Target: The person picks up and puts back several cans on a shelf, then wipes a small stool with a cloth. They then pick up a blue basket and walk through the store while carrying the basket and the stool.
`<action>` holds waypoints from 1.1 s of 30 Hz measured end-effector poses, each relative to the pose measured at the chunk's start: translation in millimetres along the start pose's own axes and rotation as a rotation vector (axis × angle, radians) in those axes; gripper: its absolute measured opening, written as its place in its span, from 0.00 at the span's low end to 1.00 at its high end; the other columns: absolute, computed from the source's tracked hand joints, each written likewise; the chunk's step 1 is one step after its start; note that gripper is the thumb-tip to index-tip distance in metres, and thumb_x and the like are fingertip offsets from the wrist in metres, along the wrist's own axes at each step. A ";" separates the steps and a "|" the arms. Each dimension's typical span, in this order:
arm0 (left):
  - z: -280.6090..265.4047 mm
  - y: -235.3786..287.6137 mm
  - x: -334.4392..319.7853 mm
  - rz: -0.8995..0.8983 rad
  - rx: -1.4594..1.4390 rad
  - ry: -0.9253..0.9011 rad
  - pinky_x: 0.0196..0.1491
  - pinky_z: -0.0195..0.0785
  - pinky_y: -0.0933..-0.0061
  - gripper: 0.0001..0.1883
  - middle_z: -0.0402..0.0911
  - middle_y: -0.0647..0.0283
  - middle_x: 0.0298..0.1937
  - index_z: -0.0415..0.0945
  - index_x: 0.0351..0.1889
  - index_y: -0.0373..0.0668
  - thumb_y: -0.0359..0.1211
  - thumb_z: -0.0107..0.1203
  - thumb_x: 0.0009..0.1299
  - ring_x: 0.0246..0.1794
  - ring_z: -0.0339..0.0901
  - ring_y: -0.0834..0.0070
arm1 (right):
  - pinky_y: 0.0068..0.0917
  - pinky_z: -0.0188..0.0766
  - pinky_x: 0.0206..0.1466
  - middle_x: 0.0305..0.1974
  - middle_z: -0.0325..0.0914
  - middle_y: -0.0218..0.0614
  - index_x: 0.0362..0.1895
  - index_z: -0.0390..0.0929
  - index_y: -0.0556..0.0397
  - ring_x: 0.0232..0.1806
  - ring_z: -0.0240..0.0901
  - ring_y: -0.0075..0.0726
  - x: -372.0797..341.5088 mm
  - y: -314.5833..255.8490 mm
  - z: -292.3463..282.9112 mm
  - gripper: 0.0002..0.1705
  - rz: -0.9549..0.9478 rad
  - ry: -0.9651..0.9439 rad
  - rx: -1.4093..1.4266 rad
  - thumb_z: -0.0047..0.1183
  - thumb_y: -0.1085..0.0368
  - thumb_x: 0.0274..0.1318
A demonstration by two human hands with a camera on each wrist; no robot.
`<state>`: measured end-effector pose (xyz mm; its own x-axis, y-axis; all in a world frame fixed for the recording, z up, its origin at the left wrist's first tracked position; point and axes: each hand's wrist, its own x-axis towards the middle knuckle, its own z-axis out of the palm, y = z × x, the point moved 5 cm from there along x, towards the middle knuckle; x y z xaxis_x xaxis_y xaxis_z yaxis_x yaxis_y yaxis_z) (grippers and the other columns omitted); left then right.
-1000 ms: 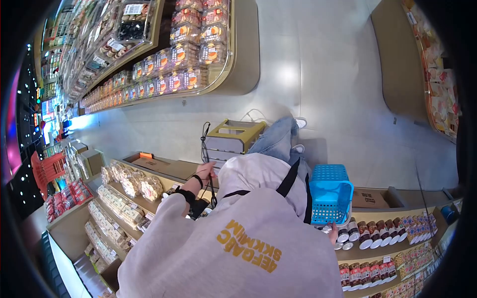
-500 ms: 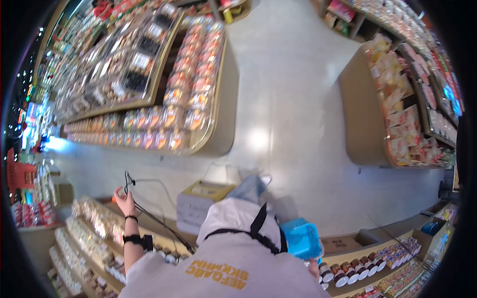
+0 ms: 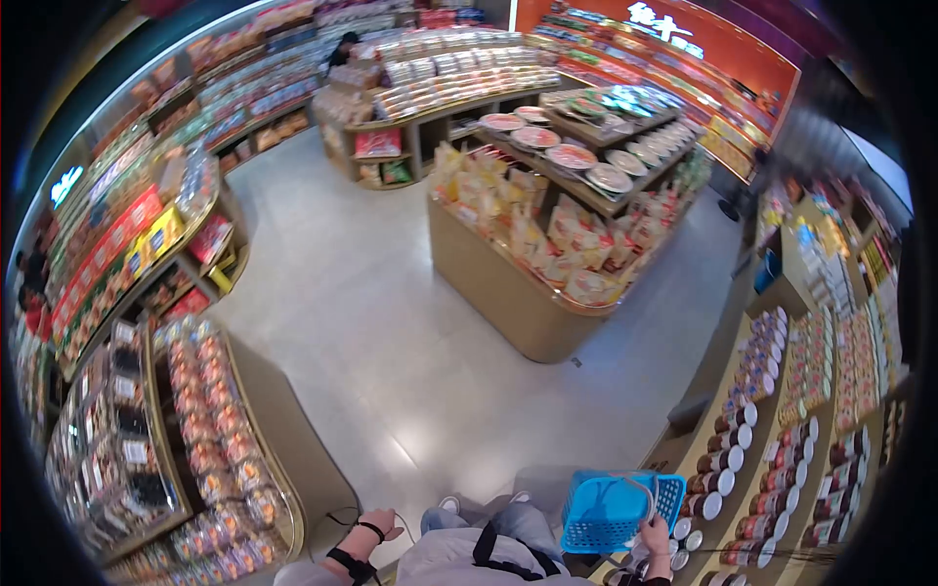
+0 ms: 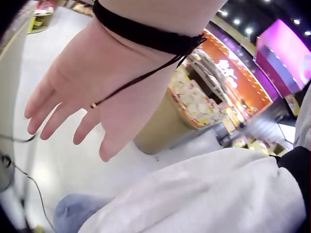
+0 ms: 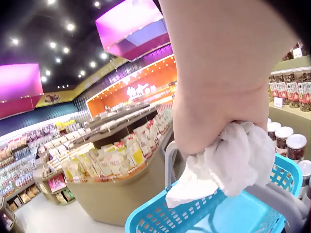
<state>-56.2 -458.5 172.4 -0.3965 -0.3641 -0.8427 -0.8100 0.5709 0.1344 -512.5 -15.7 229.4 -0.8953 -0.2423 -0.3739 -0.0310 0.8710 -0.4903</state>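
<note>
At the lower right of the head view, my right hand [image 3: 654, 535] grips the pale handle of a blue plastic basket [image 3: 586, 532]. The right wrist view shows white crumpled tissue [image 5: 238, 158] under that hand, beside the grey handle [image 5: 171, 162], above the blue basket [image 5: 214, 213]; the fingertips are hidden there. My left hand [image 3: 381, 524] is low in the head view, left of my legs. In the left wrist view the left hand [image 4: 92, 92] hangs with relaxed, spread fingers and holds nothing.
Shelves of lidded jars [image 3: 718, 481] line the right side. A rounded display island [image 3: 518, 298] with bagged goods stands ahead, and a counter of clear boxed snacks [image 3: 210, 430] at lower left. Grey floor [image 3: 342, 293] runs between them. A thin cable [image 4: 36, 187] hangs by the left hand.
The head view has swung rightward and up, showing more of the shop. My left arm, stretched out to the left before, is now nearer my body. The basket stays in my right hand.
</note>
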 end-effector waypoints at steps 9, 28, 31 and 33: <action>-203.6 309.3 50.9 0.675 0.102 0.187 0.51 0.67 0.61 0.25 0.76 0.47 0.44 0.65 0.55 0.45 0.48 0.50 0.64 0.47 0.74 0.56 | 0.42 0.69 0.36 0.26 0.77 0.48 0.29 0.75 0.58 0.34 0.74 0.54 78.9 -80.8 -95.5 0.18 0.035 0.116 0.083 0.53 0.53 0.48; -346.3 798.8 142.0 0.855 -0.956 -0.814 0.50 0.68 0.70 0.25 0.73 0.62 0.50 0.54 0.65 0.43 0.46 0.34 0.75 0.49 0.71 0.76 | 0.31 0.70 0.43 0.39 0.78 0.44 0.50 0.67 0.57 0.41 0.76 0.37 348.5 -240.3 -260.1 0.21 -0.510 -0.062 0.545 0.50 0.63 0.52; -389.7 845.8 156.8 0.760 -0.965 -0.867 0.42 0.76 0.66 0.22 0.75 0.57 0.48 0.60 0.59 0.40 0.44 0.34 0.75 0.42 0.78 0.67 | 0.31 0.70 0.40 0.34 0.78 0.41 0.52 0.65 0.55 0.36 0.76 0.35 410.2 -221.4 -278.9 0.23 -0.278 -0.203 0.597 0.52 0.62 0.52; -423.7 884.9 159.1 0.803 -0.906 -0.888 0.41 0.76 0.65 0.21 0.76 0.56 0.47 0.61 0.58 0.40 0.44 0.33 0.75 0.42 0.79 0.66 | 0.30 0.70 0.37 0.31 0.78 0.39 0.52 0.65 0.53 0.33 0.75 0.33 453.3 -212.7 -306.4 0.23 -0.240 -0.101 0.558 0.53 0.62 0.51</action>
<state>-1019.1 -323.0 378.2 -0.7380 0.5585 -0.3786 -0.6272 -0.3608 0.6903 -1047.9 -179.9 405.4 -0.8448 -0.4671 -0.2610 0.0348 0.4388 -0.8979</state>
